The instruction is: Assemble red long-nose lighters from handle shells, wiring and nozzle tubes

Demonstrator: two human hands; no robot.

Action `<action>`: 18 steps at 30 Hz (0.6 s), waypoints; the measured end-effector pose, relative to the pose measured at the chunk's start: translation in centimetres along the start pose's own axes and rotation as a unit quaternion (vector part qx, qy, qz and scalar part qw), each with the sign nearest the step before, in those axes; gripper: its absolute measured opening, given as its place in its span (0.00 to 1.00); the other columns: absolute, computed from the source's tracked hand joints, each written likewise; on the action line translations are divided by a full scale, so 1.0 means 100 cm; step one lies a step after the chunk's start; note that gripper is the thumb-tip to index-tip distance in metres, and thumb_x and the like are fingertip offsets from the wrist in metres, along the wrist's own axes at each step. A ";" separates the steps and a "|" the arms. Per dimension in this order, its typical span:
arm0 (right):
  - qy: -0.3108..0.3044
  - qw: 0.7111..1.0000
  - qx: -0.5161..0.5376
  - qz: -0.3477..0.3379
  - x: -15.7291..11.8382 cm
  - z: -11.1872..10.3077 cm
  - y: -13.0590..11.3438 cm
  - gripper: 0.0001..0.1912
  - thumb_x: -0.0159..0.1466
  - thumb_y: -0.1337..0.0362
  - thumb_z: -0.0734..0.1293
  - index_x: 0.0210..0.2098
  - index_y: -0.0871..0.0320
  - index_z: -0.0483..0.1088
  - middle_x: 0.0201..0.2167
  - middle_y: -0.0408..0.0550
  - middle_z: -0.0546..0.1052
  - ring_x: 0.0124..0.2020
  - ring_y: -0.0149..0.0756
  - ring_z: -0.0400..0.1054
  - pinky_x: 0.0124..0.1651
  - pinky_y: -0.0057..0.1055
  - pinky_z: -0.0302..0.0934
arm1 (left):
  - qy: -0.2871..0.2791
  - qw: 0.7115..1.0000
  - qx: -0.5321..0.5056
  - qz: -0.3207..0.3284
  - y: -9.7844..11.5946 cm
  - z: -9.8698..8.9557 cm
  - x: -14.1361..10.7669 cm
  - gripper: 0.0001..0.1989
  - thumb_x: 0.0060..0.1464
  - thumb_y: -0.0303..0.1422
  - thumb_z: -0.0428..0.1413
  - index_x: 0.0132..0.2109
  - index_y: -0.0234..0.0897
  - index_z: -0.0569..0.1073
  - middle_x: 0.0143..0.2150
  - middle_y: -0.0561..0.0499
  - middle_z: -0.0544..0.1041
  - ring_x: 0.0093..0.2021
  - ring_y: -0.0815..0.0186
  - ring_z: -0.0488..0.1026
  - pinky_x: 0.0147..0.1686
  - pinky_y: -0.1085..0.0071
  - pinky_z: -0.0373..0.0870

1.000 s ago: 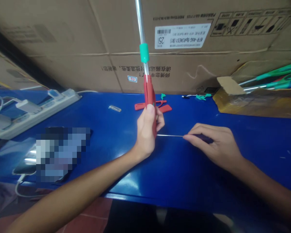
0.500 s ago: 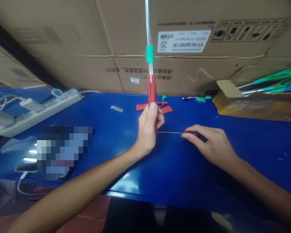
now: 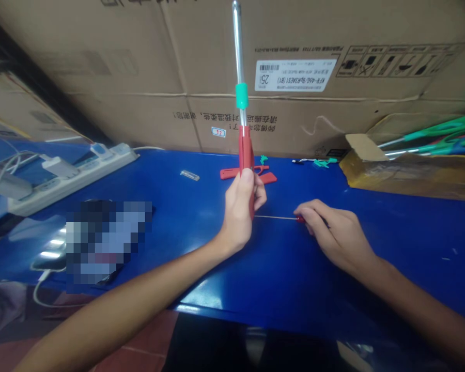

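My left hand (image 3: 240, 206) is closed around the red handle of a long-nosed lighter (image 3: 246, 147). Its metal tube points upward and carries a green collar. In my right hand (image 3: 333, 230) is a thin screwdriver (image 3: 277, 217), with a bit of its red handle showing between the fingers. The shaft runs level to the lighter handle's right side, low down; its tip is hidden there. Behind my left hand lie red plastic casing parts (image 3: 229, 173), with a small green piece (image 3: 263, 159) just beyond them.
A cardboard box (image 3: 403, 170) at the right holds several green-handled lighters. Another green part with a wire (image 3: 324, 163) lies left of it. At left are a power strip (image 3: 77, 178), a clear small tube (image 3: 189, 175) and a blurred-out device (image 3: 112, 243). Large cartons (image 3: 201, 51) stand behind the blue table.
The view has shifted slightly, so the lighter's tube end now shows. My right fingers have changed their hold on the screwdriver handle, while its shaft still meets the lighter.
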State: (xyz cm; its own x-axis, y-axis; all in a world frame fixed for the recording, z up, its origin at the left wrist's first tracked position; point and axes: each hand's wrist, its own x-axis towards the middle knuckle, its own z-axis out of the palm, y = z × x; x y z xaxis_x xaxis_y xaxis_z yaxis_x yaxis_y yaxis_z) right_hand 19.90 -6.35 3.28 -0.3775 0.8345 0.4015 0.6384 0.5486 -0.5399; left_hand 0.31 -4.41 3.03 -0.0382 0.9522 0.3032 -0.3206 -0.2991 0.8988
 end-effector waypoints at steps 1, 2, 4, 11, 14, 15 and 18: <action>-0.011 0.999 0.025 0.024 -0.001 0.001 0.001 0.09 0.73 0.58 0.61 0.40 0.54 0.69 0.23 0.39 0.72 0.22 0.30 0.67 0.28 0.28 0.62 | -0.001 1.000 0.000 0.002 0.000 0.000 -0.001 0.23 0.68 0.54 0.45 0.37 0.38 0.66 0.22 0.57 0.61 0.22 0.71 0.56 0.26 0.70 0.55; -0.018 0.998 0.057 0.036 -0.001 0.002 0.001 0.08 0.72 0.57 0.63 0.44 0.54 0.68 0.26 0.39 0.73 0.23 0.30 0.68 0.28 0.28 0.64 | 0.002 1.000 0.000 0.005 0.001 0.001 -0.001 0.23 0.68 0.54 0.45 0.37 0.38 0.66 0.22 0.57 0.61 0.22 0.71 0.57 0.26 0.70 0.55; -0.019 0.994 0.109 0.022 -0.003 0.005 0.004 0.13 0.67 0.56 0.69 0.46 0.53 0.64 0.33 0.41 0.75 0.29 0.31 0.71 0.31 0.27 0.67 | 0.014 1.000 -0.004 0.013 0.001 0.000 0.000 0.24 0.68 0.54 0.45 0.36 0.38 0.66 0.22 0.57 0.61 0.22 0.71 0.56 0.26 0.69 0.54; 0.065 0.995 0.069 -0.025 -0.005 0.008 0.001 0.07 0.65 0.62 0.72 0.39 0.53 0.70 0.36 0.42 0.78 0.31 0.30 0.73 0.29 0.25 0.65 | 0.019 1.000 -0.005 0.019 0.001 -0.003 0.004 0.23 0.68 0.54 0.45 0.36 0.38 0.65 0.21 0.57 0.60 0.22 0.71 0.56 0.26 0.69 0.54; 0.052 0.998 0.016 -0.032 -0.004 0.003 -0.003 0.05 0.67 0.60 0.70 0.37 0.53 0.73 0.27 0.39 0.77 0.23 0.28 0.69 0.26 0.25 0.61 | 0.012 1.000 0.002 0.021 0.001 -0.002 0.002 0.23 0.68 0.53 0.46 0.36 0.38 0.65 0.22 0.57 0.60 0.22 0.71 0.56 0.26 0.69 0.54; 0.038 0.999 -0.001 -0.036 -0.003 0.001 -0.004 0.07 0.69 0.59 0.68 0.35 0.54 0.73 0.23 0.38 0.75 0.20 0.27 0.66 0.24 0.25 0.59 | 0.012 1.000 0.007 0.022 0.001 -0.002 0.002 0.23 0.68 0.53 0.46 0.36 0.38 0.65 0.22 0.57 0.60 0.23 0.71 0.56 0.26 0.69 0.55; -0.011 0.999 -0.018 -0.043 -0.003 -0.002 -0.007 0.09 0.71 0.59 0.65 0.35 0.54 0.72 0.21 0.37 0.73 0.18 0.26 0.64 0.23 0.25 0.58 | 0.004 1.000 0.020 0.015 0.001 -0.003 0.002 0.23 0.67 0.54 0.47 0.34 0.39 0.64 0.22 0.57 0.60 0.23 0.70 0.56 0.26 0.69 0.55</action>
State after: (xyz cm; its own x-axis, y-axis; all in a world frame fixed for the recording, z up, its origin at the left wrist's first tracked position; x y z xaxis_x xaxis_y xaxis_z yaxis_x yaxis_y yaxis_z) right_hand 19.71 -6.96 3.69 -0.4473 0.7851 0.4284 0.6262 0.6169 -0.4767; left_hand -0.03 -4.20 3.06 -0.0544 0.9431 0.3279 -0.2810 -0.3296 0.9013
